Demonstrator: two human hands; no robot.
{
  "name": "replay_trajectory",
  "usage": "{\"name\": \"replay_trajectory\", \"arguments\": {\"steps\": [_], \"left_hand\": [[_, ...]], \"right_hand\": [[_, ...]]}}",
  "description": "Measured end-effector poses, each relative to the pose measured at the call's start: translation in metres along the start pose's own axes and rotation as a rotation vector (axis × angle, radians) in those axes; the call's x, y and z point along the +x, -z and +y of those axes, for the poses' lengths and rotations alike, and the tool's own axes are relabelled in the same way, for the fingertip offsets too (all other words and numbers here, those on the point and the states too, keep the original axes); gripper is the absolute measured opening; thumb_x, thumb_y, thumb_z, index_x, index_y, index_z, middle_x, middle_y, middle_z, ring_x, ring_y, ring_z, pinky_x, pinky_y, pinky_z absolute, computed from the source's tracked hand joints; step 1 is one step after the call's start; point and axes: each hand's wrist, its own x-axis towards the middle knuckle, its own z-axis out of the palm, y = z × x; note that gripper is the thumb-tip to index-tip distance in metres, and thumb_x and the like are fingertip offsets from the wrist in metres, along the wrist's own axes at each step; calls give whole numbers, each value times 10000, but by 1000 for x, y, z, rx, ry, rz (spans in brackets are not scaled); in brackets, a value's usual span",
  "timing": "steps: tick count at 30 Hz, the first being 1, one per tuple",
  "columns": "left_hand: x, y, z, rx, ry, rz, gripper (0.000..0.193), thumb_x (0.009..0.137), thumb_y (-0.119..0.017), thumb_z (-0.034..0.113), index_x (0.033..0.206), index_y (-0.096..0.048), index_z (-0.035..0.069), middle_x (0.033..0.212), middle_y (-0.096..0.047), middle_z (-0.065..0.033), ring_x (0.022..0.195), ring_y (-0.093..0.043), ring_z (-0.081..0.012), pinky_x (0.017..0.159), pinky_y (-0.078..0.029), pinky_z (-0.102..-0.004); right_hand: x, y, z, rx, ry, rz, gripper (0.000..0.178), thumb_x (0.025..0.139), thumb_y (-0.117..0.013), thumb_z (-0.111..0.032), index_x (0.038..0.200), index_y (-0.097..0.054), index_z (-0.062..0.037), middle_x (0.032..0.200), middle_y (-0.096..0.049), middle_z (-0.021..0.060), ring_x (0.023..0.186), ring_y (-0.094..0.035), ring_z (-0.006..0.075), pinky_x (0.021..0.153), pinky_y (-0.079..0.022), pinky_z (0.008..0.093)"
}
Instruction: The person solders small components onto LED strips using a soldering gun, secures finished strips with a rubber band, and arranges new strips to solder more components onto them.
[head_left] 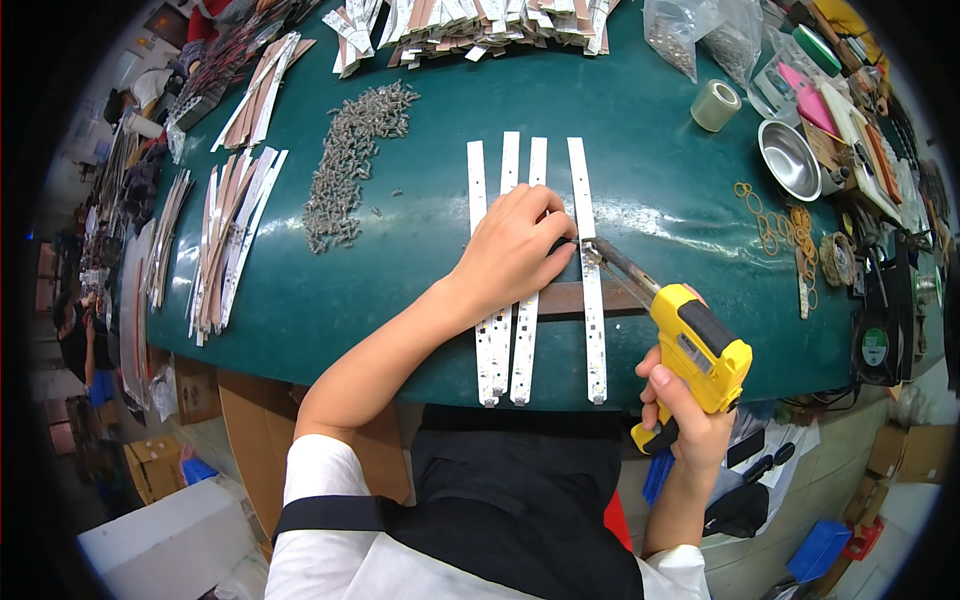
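Note:
My right hand (688, 405) is wrapped round the grip of a yellow and black soldering gun (705, 345). Its metal tip touches, or nearly touches, the middle of a narrow white LED strip board (595, 330) lying lengthwise before me. From the left, my left hand (512, 245) reaches over several similar white boards (523, 355), covering their middles. Its thumb and index finger pinch a small dark piece against the lone board's left edge, close to the iron's tip; what kind of piece is too small to tell. A brown bar (560, 300) lies crosswise under the boards.
Small metal parts (345, 165) lie heaped at the left of the green table (420, 170), beside bundles of strips (235, 225). More strips (490, 25) are piled at the back. At right are a tape roll (715, 106), a metal bowl (789, 160) and rubber bands (800, 235).

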Motion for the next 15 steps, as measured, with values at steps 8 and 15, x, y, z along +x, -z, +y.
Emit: {"name": "replay_trajectory", "arguments": {"steps": [8,15], "left_hand": [[0,-1,-2,0,-4,-1,150,724,-707,70,850,-628,49,910,-550,-84,869,-546,-263,752,-451,-368],[0,0,-2,-6,-2,-4,152,721,-707,66,848,-626,48,904,-547,-83,864,-543,-263,752,-451,-367]], "right_hand": [[4,2,-4,-59,22,-48,623,797,-629,20,1376,-399,14,817,-616,103,615,-555,101,487,-501,219],[6,6,-10,-123,-53,-64,633,794,-633,19,1379,-392,19,815,-614,100,641,-565,105,502,-505,218]]}}
